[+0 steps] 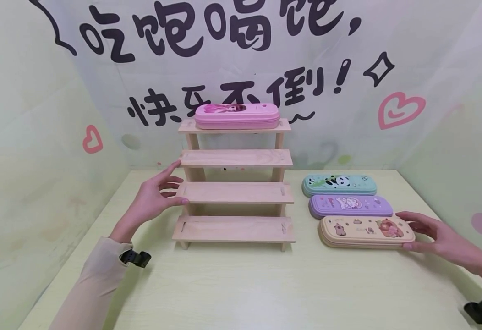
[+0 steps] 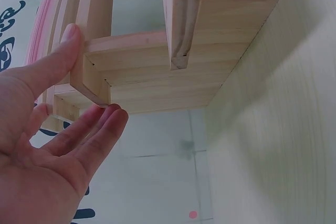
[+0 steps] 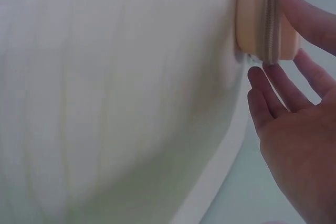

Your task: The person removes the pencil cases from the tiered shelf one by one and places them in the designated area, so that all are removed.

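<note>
A four-tier wooden display rack (image 1: 236,192) stands on the table. At its left side my left hand (image 1: 152,197) holds the end of a tier, thumb on one edge and fingertips by the other; the left wrist view has this hand (image 2: 58,145) close up. A pink pencil case (image 1: 238,117) lies on the top tier. To the right, my right hand (image 1: 435,236) grips the right end of a cream pencil case (image 1: 366,231). In the right wrist view the thumb touches that case's zippered side (image 3: 270,19), with the fingers around its end.
Behind the cream case lie a purple pencil case (image 1: 350,206) and a mint-green one with a panda (image 1: 340,184). A printed backdrop (image 1: 232,68) rises behind the rack and along both sides. The pale table (image 1: 241,288) extends in front of the rack.
</note>
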Motion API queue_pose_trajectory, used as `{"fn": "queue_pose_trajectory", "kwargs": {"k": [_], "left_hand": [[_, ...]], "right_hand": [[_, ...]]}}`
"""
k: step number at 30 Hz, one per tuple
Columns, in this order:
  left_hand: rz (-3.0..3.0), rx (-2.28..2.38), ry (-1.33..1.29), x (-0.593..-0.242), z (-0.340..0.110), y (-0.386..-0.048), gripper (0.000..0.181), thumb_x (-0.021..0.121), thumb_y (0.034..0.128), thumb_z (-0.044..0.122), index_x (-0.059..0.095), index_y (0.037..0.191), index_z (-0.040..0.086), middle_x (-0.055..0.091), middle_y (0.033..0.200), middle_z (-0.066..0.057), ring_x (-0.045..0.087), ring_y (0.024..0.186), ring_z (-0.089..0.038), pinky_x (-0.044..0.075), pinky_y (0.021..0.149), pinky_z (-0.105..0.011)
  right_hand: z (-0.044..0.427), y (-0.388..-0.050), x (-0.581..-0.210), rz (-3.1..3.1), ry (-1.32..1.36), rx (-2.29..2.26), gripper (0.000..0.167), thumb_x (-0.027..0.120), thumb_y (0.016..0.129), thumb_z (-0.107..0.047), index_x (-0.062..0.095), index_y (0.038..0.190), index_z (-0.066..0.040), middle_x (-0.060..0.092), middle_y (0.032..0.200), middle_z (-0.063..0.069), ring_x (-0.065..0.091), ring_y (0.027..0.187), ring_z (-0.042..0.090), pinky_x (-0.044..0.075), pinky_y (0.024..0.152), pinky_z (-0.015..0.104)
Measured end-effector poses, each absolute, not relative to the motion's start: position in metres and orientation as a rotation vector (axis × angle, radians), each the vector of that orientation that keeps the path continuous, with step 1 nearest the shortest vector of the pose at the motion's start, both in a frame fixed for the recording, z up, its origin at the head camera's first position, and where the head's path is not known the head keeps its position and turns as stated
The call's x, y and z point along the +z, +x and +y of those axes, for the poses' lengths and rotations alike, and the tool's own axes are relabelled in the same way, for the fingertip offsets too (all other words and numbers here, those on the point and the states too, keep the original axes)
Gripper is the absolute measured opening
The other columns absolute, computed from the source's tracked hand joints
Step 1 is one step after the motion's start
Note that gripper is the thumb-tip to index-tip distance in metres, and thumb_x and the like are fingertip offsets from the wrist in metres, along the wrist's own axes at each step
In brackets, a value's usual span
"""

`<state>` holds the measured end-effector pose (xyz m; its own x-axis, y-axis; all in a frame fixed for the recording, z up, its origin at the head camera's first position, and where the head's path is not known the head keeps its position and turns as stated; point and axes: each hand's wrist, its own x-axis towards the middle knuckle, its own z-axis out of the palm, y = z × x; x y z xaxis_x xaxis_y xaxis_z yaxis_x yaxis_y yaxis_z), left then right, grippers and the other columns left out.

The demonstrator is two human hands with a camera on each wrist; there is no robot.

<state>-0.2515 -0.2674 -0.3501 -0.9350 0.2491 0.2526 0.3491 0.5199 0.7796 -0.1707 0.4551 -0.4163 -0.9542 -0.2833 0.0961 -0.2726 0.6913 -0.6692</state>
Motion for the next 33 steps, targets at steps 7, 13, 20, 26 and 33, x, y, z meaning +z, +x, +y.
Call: {"fn": "queue_pose_trajectory", "kwargs": {"k": [7, 13, 20, 26, 33], "left_hand": [[-2.641, -1.386, -0.526, -0.350, -0.267, -0.251, 0.111, 0.095, 0.0790, 0.011, 0.032, 0.167, 0.037, 0.066, 0.134, -0.018, 0.065, 0.123, -0.034, 0.059, 0.101, -0.042], [-2.638, -1.389, -0.540, -0.349, -0.267, -0.250, 0.110, 0.095, 0.0796, 0.011, 0.032, 0.167, 0.035, 0.065, 0.135, -0.019, 0.064, 0.124, -0.038, 0.058, 0.102, -0.048], [-2.637, -1.385, -0.539, -0.349, -0.268, -0.250, 0.110, 0.094, 0.0794, 0.010, 0.032, 0.167, 0.035, 0.066, 0.134, -0.018, 0.065, 0.122, -0.035, 0.059, 0.098, -0.031], [-2.639, -1.392, -0.529, -0.350, -0.267, -0.251, 0.111, 0.094, 0.0792, 0.009, 0.032, 0.167, 0.035, 0.066, 0.133, -0.018, 0.065, 0.122, -0.034, 0.059, 0.097, -0.030], [-2.634, -1.411, -0.522, -0.349, -0.266, -0.250, 0.111, 0.095, 0.0788, 0.008, 0.032, 0.167, 0.034, 0.066, 0.133, -0.018, 0.065, 0.122, -0.035, 0.059, 0.099, -0.038]], "right_hand": [[0.457, -0.167, -0.401, 2.918, -0.517, -1.150, 0.074, 0.083, 0.089, -0.004, 0.048, 0.154, -0.007, 0.050, 0.139, -0.029, 0.044, 0.120, -0.018, 0.037, 0.087, 0.004], [0.449, -0.173, -0.386, 2.951, -0.610, -1.213, 0.071, 0.083, 0.086, 0.004, 0.053, 0.149, -0.011, 0.054, 0.136, -0.031, 0.047, 0.120, -0.016, 0.037, 0.091, 0.001], [0.429, -0.185, -0.366, 2.963, -0.609, -1.215, 0.067, 0.082, 0.088, 0.002, 0.054, 0.148, -0.008, 0.055, 0.135, -0.030, 0.050, 0.118, -0.015, 0.040, 0.090, 0.000], [0.396, -0.200, -0.348, 2.929, -0.575, -1.158, 0.066, 0.082, 0.094, -0.012, 0.051, 0.153, -0.009, 0.055, 0.136, -0.020, 0.050, 0.121, -0.011, 0.042, 0.090, 0.001], [0.357, -0.223, -0.330, 2.895, -0.597, -1.270, 0.068, 0.081, 0.095, -0.011, 0.049, 0.155, -0.010, 0.056, 0.141, -0.011, 0.055, 0.121, -0.003, 0.045, 0.093, 0.003]]}}
